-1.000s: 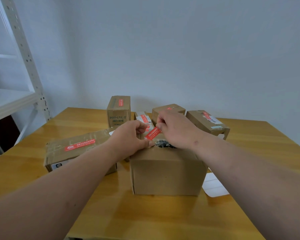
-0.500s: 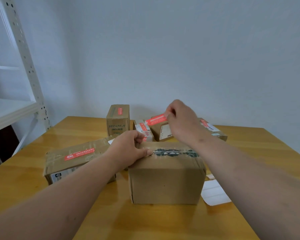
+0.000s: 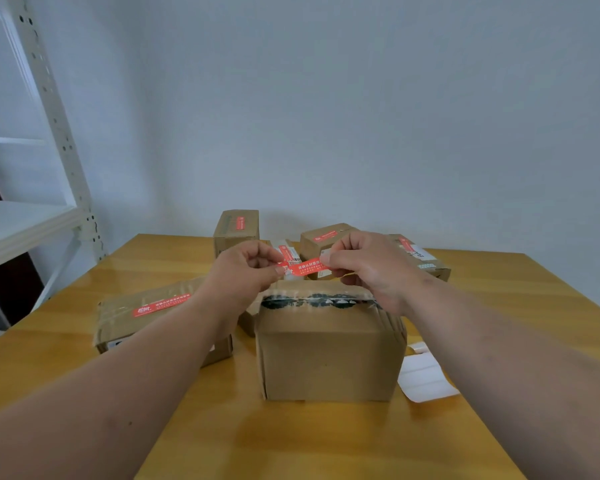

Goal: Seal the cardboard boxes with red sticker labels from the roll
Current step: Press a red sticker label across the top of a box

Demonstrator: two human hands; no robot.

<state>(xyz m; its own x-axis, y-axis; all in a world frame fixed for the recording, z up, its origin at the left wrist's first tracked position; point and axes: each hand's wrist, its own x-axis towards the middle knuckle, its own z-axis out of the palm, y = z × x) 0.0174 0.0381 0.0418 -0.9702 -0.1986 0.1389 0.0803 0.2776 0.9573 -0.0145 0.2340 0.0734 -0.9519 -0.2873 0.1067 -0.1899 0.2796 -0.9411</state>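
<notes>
Red sticker (image 3: 303, 267) is stretched between both hands, in the air just above the far top edge of the near box (image 3: 328, 355). Left hand (image 3: 246, 271) pinches its left end, right hand (image 3: 368, 268) pinches the right end.

Long axis runs left-right, roughly parallel to the taped seam (image 3: 317, 301), right end tilted slightly higher.

Risks:
- adhesive grabs a fingertip and the sticker curls or folds on itself when one end is let go
- lands skewed, because it's already tilted
- laid along the seam instead of bridging it, it seals little
- one end touching first traps a wrinkle

Other boxes on the desk (image 3: 291, 441) already carry red stickers.
</notes>
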